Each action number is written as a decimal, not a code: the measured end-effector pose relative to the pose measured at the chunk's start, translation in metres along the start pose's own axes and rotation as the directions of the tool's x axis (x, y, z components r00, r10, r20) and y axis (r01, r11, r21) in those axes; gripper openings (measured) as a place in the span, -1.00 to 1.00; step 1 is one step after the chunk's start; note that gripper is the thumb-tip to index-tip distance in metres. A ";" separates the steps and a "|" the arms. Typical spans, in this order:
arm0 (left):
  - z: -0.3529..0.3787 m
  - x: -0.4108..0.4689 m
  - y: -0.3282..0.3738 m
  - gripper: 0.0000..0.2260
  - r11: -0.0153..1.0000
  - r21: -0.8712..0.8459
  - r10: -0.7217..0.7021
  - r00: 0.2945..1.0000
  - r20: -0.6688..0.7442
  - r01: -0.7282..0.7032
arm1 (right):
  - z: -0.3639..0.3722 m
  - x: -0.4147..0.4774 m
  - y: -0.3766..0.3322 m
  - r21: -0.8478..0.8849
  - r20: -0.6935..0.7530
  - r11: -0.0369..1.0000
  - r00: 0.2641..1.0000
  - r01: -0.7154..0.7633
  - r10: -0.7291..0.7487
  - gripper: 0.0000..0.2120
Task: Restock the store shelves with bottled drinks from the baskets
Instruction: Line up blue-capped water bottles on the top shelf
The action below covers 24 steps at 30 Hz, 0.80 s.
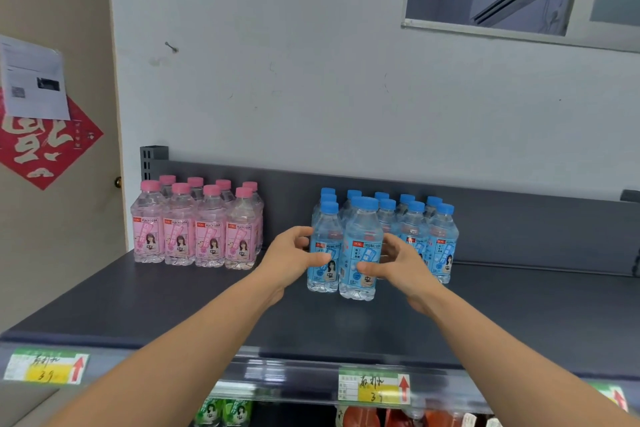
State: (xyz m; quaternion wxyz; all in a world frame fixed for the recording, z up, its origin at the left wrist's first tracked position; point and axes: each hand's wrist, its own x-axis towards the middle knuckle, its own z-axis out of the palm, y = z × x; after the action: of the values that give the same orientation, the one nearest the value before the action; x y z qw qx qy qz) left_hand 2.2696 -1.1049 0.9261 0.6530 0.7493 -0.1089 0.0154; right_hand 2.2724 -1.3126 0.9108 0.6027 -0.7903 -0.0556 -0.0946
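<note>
Two blue-capped soda bottles stand at the front of a blue group on the dark top shelf (173, 298). My left hand (294, 256) curls round the left front bottle (323, 239), thumb across its label. My right hand (398, 265) curls round the nearer, right front bottle (360, 236), thumb on its label. Both bottles stand upright on the shelf, touching each other. Behind them stand several more blue bottles (440, 236) in rows.
Several pink-capped peach soda bottles (195, 229) stand at the shelf's left rear. Price tags (374, 388) hang on the shelf's front rail. Green bottles (221, 412) and red packages show on the shelf below. A door (52, 184) is at the left.
</note>
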 end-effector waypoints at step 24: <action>0.018 0.047 -0.029 -0.65 0.861 0.508 0.008 0.999 -0.039 0.013 | 0.007 0.028 0.031 -0.200 -0.135 0.977 0.990 -0.074 0.048 -0.33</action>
State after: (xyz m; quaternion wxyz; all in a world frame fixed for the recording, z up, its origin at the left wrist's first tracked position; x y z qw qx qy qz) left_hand 2.3185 -1.1259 0.9030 0.4344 0.8947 -0.0869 0.0576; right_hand 2.3065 -1.3147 0.8861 0.5233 -0.8416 0.0178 -0.1323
